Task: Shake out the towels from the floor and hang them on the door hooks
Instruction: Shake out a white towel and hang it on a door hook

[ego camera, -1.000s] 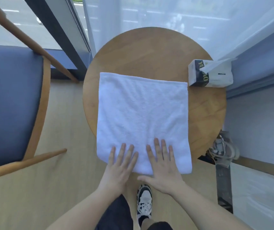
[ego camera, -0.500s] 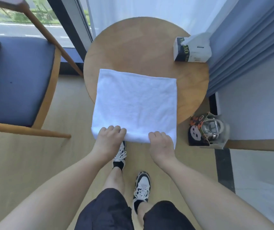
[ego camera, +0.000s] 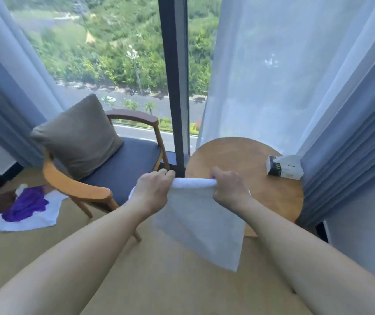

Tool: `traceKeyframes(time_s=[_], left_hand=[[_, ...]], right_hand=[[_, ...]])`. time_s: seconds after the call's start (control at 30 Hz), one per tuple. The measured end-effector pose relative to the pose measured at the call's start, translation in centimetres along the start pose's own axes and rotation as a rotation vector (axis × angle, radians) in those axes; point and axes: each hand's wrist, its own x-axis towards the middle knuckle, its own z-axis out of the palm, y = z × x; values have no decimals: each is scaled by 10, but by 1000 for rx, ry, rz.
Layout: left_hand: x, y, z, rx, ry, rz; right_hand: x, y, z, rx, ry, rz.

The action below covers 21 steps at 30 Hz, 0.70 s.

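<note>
A folded white towel (ego camera: 201, 223) hangs in the air in front of me, gripped along its top edge. My left hand (ego camera: 152, 192) is closed on the top left corner and my right hand (ego camera: 229, 189) on the top right corner. The towel droops down over the near edge of the round wooden table (ego camera: 273, 196). On the floor at the left lies another white towel (ego camera: 34, 218) with a purple cloth (ego camera: 26, 204) bunched on top of it. No door or hooks are in view.
A wooden armchair (ego camera: 82, 189) with a dark blue seat and a brown cushion (ego camera: 79, 135) stands left of the table. A tissue box (ego camera: 283, 168) sits on the table's right side. Sheer and grey-blue curtains (ego camera: 350, 137) frame the window behind.
The towel lay flat on the table with both hands at its near edge; now both hands have lifted it off and hold it up. My view has risen toward the window.
</note>
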Motion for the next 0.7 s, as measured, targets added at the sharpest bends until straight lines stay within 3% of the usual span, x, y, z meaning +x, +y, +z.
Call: traceKeyframes(time_s=[0.33, 0.5, 0.7], left_hand=[[-177, -271, -113, -154, 350, -368], [-306, -386, -156, -253, 508, -542], [-442, -480, -195, -222, 628, -721]], right_hand=[[14, -325, -8, 274, 116, -522], [-1, -496, -1, 596, 141, -556], [-26, -665, 7, 692, 65, -775]])
